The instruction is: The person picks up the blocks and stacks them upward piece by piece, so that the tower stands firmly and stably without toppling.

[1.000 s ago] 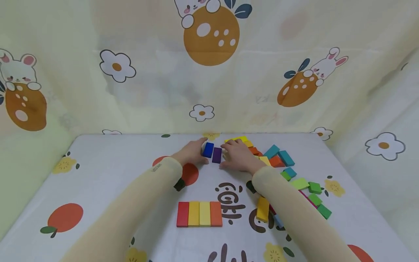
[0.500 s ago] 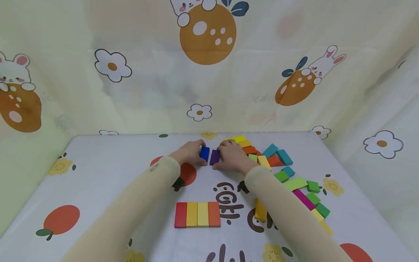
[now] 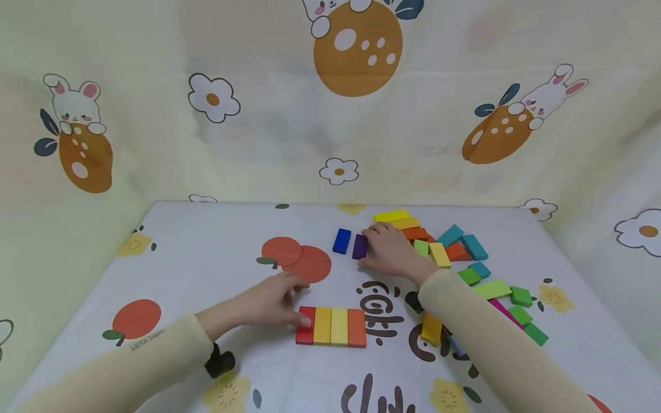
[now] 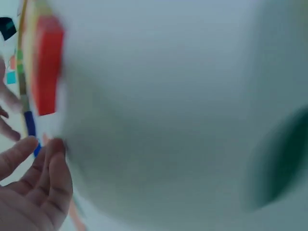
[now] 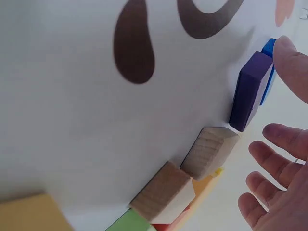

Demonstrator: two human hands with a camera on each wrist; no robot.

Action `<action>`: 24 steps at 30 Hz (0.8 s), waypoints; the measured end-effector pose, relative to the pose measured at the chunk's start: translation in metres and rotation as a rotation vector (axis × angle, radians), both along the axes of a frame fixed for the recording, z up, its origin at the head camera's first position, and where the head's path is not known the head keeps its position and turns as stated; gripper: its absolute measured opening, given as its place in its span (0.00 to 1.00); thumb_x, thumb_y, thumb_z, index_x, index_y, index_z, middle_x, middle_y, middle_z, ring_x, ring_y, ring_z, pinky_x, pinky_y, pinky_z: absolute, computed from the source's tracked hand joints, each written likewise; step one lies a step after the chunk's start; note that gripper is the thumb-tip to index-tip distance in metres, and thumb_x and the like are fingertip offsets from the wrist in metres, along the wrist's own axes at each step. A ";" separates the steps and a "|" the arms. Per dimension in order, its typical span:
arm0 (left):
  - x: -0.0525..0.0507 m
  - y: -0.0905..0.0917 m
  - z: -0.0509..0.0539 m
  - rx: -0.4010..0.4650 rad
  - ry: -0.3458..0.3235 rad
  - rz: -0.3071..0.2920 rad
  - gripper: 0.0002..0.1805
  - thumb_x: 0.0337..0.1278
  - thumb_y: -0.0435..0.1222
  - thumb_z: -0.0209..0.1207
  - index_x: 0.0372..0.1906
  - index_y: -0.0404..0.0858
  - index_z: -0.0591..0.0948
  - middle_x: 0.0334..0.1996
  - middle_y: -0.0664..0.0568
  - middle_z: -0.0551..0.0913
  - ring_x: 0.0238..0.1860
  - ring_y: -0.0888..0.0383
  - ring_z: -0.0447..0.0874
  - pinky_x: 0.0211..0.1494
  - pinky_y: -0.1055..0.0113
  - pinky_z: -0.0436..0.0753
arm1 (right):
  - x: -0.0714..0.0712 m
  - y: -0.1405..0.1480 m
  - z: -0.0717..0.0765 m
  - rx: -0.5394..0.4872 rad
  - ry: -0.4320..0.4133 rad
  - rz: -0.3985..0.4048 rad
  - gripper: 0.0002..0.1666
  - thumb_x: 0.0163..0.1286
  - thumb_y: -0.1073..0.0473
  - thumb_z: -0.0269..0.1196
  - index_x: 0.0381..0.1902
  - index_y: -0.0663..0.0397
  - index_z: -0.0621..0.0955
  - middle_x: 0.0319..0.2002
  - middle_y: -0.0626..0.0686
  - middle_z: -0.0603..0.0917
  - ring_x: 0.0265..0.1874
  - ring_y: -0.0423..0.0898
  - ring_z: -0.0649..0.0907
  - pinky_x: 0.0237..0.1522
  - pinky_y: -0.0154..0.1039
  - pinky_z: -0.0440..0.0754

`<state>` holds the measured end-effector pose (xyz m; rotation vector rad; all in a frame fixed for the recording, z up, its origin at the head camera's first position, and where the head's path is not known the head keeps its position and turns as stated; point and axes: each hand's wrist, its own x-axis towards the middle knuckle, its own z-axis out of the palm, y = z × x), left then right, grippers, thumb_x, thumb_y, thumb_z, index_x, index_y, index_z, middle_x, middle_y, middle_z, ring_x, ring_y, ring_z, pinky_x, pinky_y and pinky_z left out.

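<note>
My left hand (image 3: 265, 301) reaches in from the left with its thumb at the edge of the red block (image 3: 305, 326), fingers loosely bent and holding nothing. That block ends a flat row with an amber block (image 3: 322, 327), a pale yellow block (image 3: 339, 327) and an orange block (image 3: 357, 328). Farther back, my right hand (image 3: 389, 252) hovers beside the purple block (image 3: 360, 246); in the right wrist view its fingers (image 5: 274, 156) are spread, apart from that block. A blue block (image 3: 341, 241) lies just left of the purple one, with a narrow gap between.
Loose coloured blocks (image 3: 493, 288) lie scattered along the right side, partly behind the right forearm. Two bare wooden blocks (image 5: 163, 195) show near the right hand. An amber block (image 3: 431, 328) lies by the right sleeve. The patterned cloth (image 3: 206, 269) covers the table; a curtain (image 3: 258, 155) hangs behind.
My left hand has let go of the blue block and come back toward the red end of the row. The right hand stays by the purple block. The head view has shifted slightly.
</note>
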<state>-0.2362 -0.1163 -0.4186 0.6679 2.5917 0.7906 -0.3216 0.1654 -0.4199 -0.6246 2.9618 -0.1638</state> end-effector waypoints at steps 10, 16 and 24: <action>0.026 0.003 -0.013 0.030 -0.034 -0.006 0.44 0.38 0.47 0.82 0.65 0.41 0.78 0.52 0.52 0.75 0.52 0.58 0.76 0.55 0.60 0.85 | -0.009 -0.004 0.000 -0.017 -0.057 -0.015 0.49 0.64 0.37 0.71 0.74 0.59 0.70 0.70 0.66 0.73 0.69 0.65 0.70 0.74 0.63 0.67; 0.030 0.008 -0.011 0.013 0.011 -0.043 0.40 0.39 0.49 0.81 0.62 0.41 0.80 0.50 0.54 0.76 0.53 0.59 0.75 0.53 0.67 0.85 | -0.022 -0.018 -0.003 -0.014 -0.099 -0.018 0.49 0.66 0.36 0.68 0.76 0.56 0.68 0.73 0.63 0.70 0.73 0.65 0.68 0.76 0.64 0.63; 0.033 0.010 -0.017 0.015 0.055 -0.018 0.39 0.40 0.49 0.81 0.60 0.40 0.80 0.49 0.54 0.76 0.53 0.59 0.75 0.55 0.67 0.85 | -0.033 -0.033 -0.007 -0.001 -0.092 -0.012 0.46 0.68 0.39 0.68 0.74 0.59 0.70 0.71 0.63 0.73 0.70 0.63 0.70 0.75 0.60 0.68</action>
